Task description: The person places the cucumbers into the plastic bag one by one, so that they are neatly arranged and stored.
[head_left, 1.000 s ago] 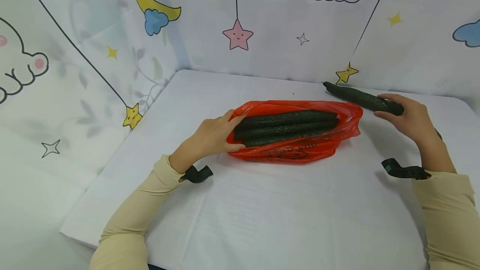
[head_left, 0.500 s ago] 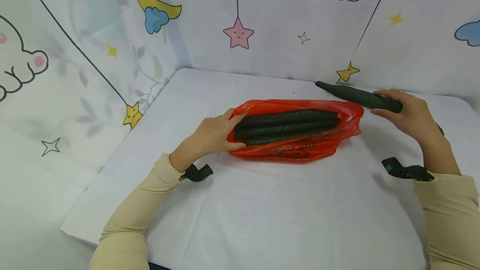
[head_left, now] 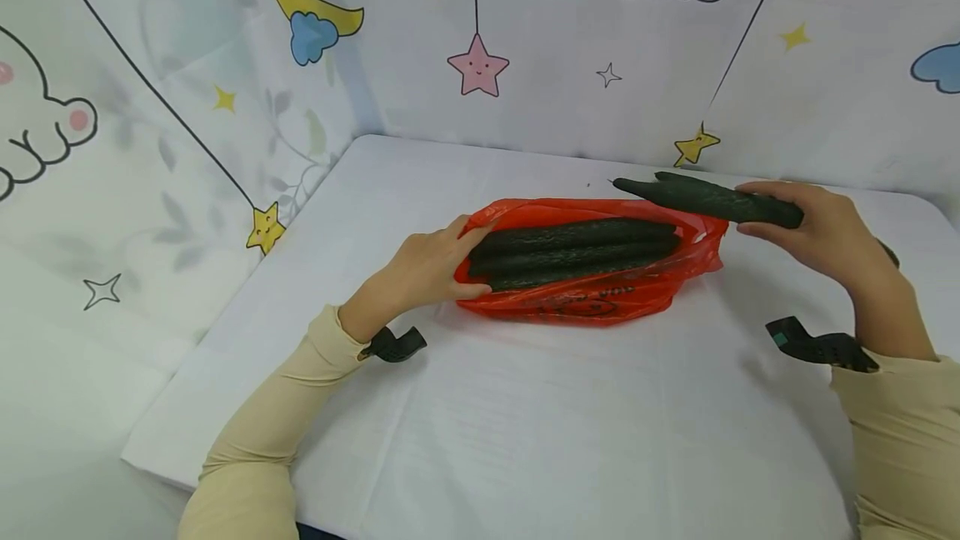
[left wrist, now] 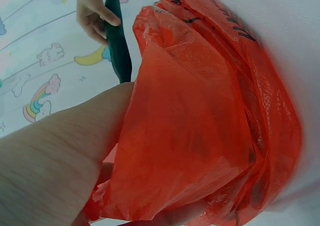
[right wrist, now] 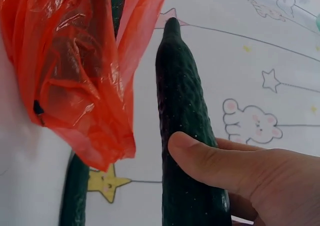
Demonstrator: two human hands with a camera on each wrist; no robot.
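Observation:
A red plastic bag [head_left: 592, 307] lies on its side with its mouth facing up and several dark green cucumbers [head_left: 573, 248] inside. My left hand [head_left: 420, 269] grips the bag's left end, fingers and thumb spread across its opening; in the left wrist view the film covers the fingers. Another cucumber [head_left: 705, 197] is held up beyond the bag's right end, its thin tip pointing left. My right hand [head_left: 825, 232] pinches it near its right end, thumb along the near side. A further cucumber [right wrist: 74, 196] shows behind the bag in the right wrist view, mostly hidden in the head view.
The white-covered table [head_left: 525, 423] ends at the back against a cloth wall [head_left: 555, 40] printed with stars and a moon. Black wrist straps [head_left: 817, 346] sit on both forearms.
My right hand has brought its cucumber leftward and slightly toward the bag, so its tip overlaps the bag's back rim and a second cucumber end shows behind. The left hand has stayed in place.

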